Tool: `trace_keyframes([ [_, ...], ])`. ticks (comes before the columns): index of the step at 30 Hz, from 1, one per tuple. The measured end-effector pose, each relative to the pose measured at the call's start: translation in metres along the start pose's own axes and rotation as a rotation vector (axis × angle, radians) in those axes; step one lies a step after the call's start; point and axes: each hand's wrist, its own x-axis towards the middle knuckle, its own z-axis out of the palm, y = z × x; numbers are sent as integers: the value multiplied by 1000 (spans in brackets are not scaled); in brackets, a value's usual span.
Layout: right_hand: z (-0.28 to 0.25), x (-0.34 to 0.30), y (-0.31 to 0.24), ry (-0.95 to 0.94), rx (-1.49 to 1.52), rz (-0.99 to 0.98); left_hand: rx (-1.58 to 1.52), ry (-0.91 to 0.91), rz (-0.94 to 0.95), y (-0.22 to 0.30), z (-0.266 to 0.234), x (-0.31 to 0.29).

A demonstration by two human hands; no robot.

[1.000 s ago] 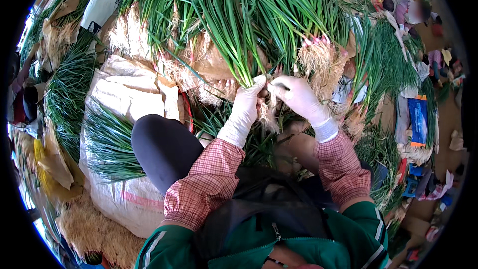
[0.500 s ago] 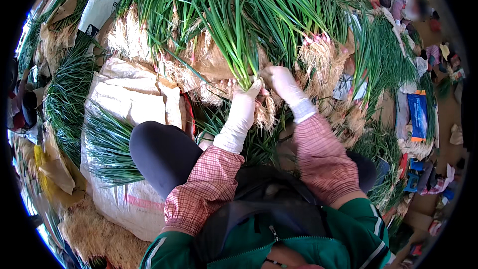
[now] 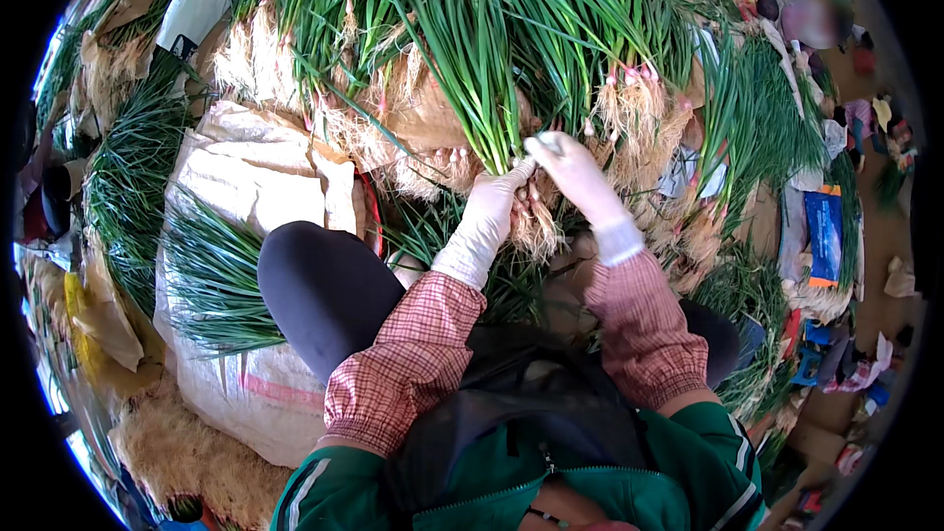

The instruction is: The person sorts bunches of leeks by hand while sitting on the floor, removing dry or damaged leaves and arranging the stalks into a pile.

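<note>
A bunch of green onions (image 3: 482,103) with long green leaves is in my white-gloved left hand (image 3: 495,205), whose fingers wrap round the stems just above the bulbs. Pale roots (image 3: 534,226) and small pinkish bulbs hang out below that grip, beside the thumb. My right hand (image 3: 575,175), gloved in white too, is at the right side of the stems with its fingers curled together. It is slightly blurred, and whatever lies between its fingertips cannot be made out. Red checked sleeve covers reach up both forearms.
Many more green onions (image 3: 629,29) lie ahead, roots toward me. A separate bunch (image 3: 211,280) rests on a pale woven sack (image 3: 251,398) at my left, beside my knee (image 3: 320,295). A blue and orange packet (image 3: 824,234) is at the right. Other people sit farther off at the right.
The held bunch and my left hand have shifted slightly right. My right hand has moved a little right, its fingers still near the stems. More bulbs show below the left hand.
</note>
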Motion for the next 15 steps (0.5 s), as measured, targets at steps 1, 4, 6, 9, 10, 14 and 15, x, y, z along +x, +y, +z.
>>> trace_keyframes([
  [1,20,17,20,-4,119,-55,122,67,17,-1,-1,-1],
  [4,44,23,12,87,691,11,203,157,96,3,-1,-7],
  [6,62,24,20,159,1112,194,122,176,143,0,2,-3],
  [9,71,26,17,298,833,184,199,214,273,-9,-6,0],
  [10,66,29,22,348,632,156,257,231,305,-9,-1,-2],
  [14,24,33,29,76,-425,-44,106,286,349,4,5,-5],
  [15,16,23,4,-200,-818,-152,101,243,298,15,2,-7],
])
